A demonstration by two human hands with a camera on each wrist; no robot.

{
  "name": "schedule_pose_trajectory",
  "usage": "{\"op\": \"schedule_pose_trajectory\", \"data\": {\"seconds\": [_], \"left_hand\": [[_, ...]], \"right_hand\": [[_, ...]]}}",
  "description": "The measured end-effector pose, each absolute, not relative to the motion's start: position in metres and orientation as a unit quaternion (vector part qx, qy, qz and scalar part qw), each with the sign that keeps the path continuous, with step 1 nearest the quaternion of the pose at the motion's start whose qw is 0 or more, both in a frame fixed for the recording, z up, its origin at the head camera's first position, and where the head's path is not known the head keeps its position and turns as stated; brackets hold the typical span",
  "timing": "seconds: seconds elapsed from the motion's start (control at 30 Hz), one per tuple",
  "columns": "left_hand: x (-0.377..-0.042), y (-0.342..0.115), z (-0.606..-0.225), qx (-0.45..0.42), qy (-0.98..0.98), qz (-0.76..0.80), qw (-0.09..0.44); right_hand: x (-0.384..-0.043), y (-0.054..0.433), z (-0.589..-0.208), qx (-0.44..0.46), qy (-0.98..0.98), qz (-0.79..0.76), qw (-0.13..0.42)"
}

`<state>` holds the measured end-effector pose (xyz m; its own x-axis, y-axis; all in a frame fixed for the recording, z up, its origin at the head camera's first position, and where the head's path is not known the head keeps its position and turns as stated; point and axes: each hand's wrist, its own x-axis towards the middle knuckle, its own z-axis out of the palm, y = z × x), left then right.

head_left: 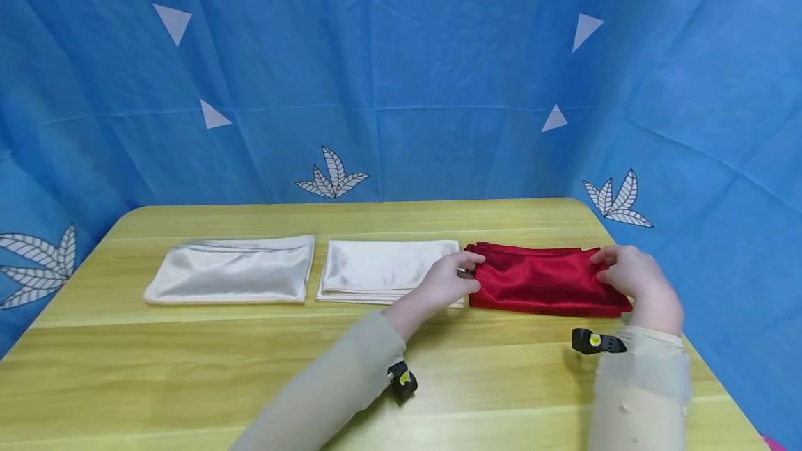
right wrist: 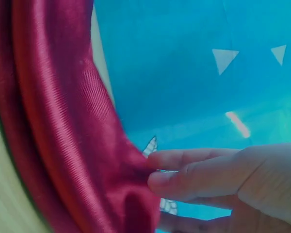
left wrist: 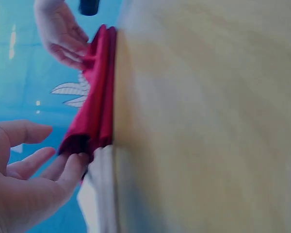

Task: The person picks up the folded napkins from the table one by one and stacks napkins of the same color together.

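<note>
A folded, shiny red satin cloth lies at the right of the table, between both hands. My left hand reaches to its left end, over the corner of a folded white cloth. In the left wrist view, its fingertips touch the red layers, with the thumb spread apart. At the opposite end is my right hand, its fingertips right at the top layer's edge. The right wrist view shows the thumb and fingers nearly straight against a small crease in the satin.
Another folded white satin cloth lies on the left of the wooden table, in a row with the others. A blue patterned curtain hangs behind the table and along its right side. Black wrist cameras sit at both sleeves.
</note>
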<state>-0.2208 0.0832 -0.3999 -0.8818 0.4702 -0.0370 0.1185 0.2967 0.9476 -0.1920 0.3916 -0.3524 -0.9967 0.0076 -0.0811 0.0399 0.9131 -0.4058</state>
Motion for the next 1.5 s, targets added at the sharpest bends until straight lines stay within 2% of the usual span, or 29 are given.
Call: {"op": "schedule_pose_trajectory", "data": {"seconds": [0.3, 0.5, 0.87, 1.07, 1.27, 1.5], "left_hand": [[-0.218, 0.018, -0.376, 0.215, 0.767, 0.585, 0.154], [-0.221, -0.052, -0.362, 0.172, 0.768, 0.606, 0.112], [-0.216, -0.185, -0.337, 0.083, 0.796, 0.598, 0.033], [-0.208, -0.252, -0.327, 0.080, 0.835, 0.544, -0.014], [-0.202, -0.317, -0.343, 0.057, 0.828, 0.552, -0.074], [-0.209, -0.346, -0.373, -0.020, 0.842, 0.535, -0.067]], "right_hand": [[-0.198, 0.354, -0.337, -0.020, 0.971, -0.238, 0.001], [-0.211, 0.307, -0.333, -0.050, 0.944, -0.326, -0.028], [-0.223, 0.236, -0.347, -0.143, 0.916, -0.374, 0.002], [-0.222, 0.208, -0.351, -0.174, 0.896, -0.408, 0.025], [-0.223, 0.159, -0.361, -0.218, 0.865, -0.448, 0.062], [-0.229, 0.084, -0.378, -0.241, 0.826, -0.494, 0.121]]}}
